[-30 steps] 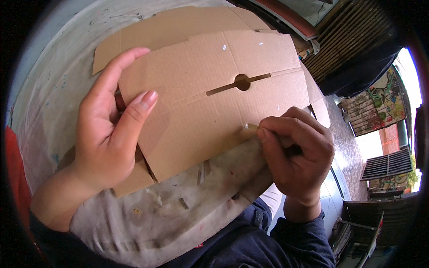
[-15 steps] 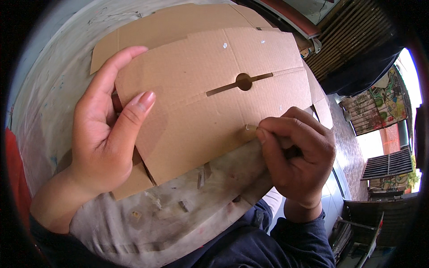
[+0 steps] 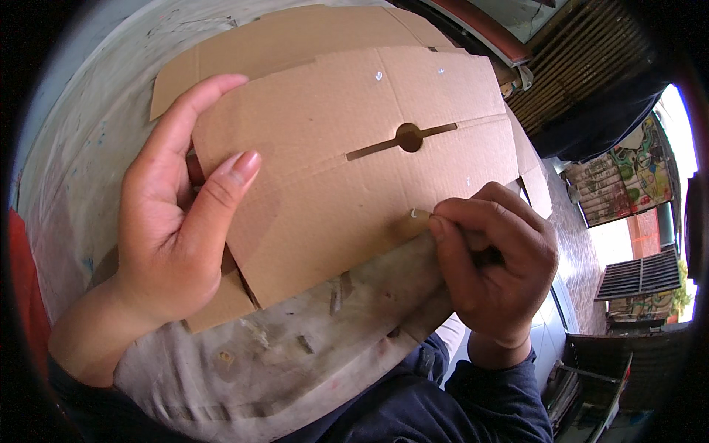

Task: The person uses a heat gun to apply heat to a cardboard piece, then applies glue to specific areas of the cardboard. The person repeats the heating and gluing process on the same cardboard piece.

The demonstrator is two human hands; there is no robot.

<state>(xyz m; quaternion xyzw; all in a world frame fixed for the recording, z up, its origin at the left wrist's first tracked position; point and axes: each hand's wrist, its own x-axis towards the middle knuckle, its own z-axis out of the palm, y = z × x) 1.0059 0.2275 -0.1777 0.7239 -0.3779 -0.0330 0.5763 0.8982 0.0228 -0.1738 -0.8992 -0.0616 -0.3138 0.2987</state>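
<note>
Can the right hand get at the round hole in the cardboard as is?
Likely yes: the right hand is below and right of the round hole, with nothing standing on the cardboard between them. It's pinching a thin piece, though.

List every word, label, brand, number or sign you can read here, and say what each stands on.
None can be read as words, labels, brands or numbers.
Cardboard sheet: small white marks, one roughly arrow-like; too small to make out.
Painted panels at the right: coloured shapes, too blurred to tell whether they hold lettering.
</note>
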